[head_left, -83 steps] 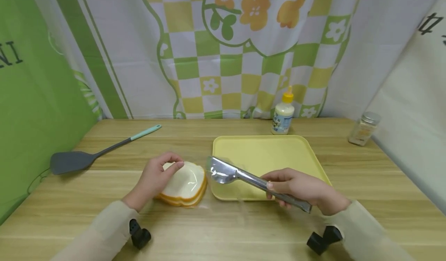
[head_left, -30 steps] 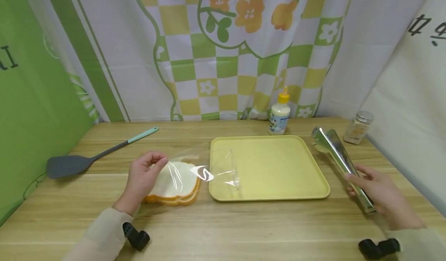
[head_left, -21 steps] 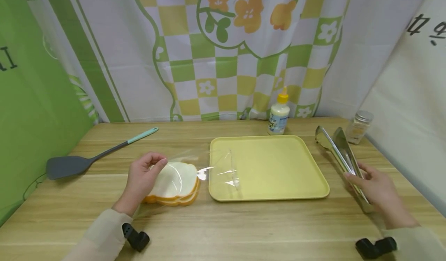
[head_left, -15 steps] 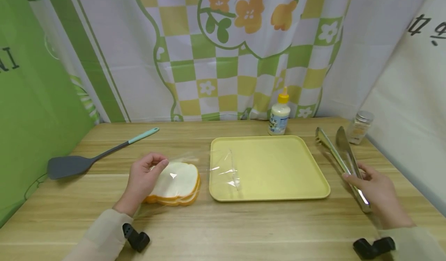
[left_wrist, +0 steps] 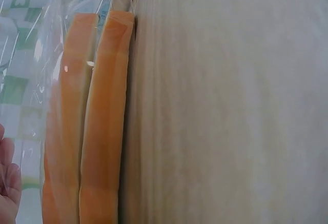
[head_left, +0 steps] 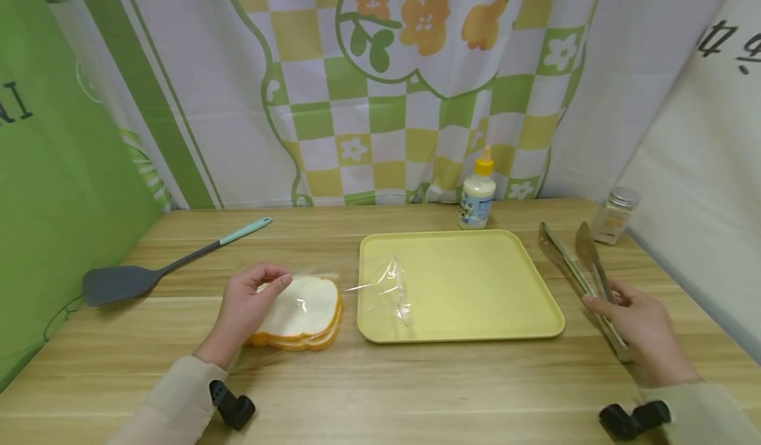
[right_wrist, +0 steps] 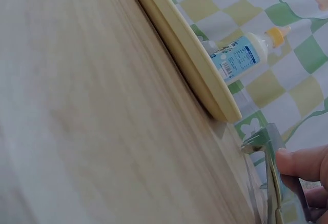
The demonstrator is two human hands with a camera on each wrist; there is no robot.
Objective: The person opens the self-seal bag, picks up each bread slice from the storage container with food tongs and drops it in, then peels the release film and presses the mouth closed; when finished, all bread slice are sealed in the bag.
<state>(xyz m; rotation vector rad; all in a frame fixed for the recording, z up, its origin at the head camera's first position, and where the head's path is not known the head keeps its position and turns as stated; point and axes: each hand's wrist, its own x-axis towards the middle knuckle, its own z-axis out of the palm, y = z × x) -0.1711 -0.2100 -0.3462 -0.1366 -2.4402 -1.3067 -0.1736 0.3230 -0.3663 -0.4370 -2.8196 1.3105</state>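
Two slices of bread (head_left: pixel 312 309) with orange-brown crusts lie stacked in a clear plastic bag (head_left: pixel 392 290), whose loose end reaches over the tray's left side. My left hand (head_left: pixel 246 306) pinches the bag at the upper left of the bread. In the left wrist view the crust edges of the bread (left_wrist: pixel 105 121) show through the film. To the right of the yellow tray (head_left: pixel 464 286), my right hand (head_left: pixel 645 326) grips metal tongs (head_left: pixel 586 243) near the handle end. The tongs' arms are spread, with nothing between their tips.
A squeeze bottle (head_left: pixel 477 197) with a yellow cap stands behind the tray. At the back right is a glass jar (head_left: pixel 615 217) with a metal lid, close to the tongs' tips. A grey spatula (head_left: pixel 121 283) with a mint handle lies on the left.
My right hand has carried the tongs from beside the bag, over the tray, to its right side. Their arms have spread apart. My left hand stays at the bag.
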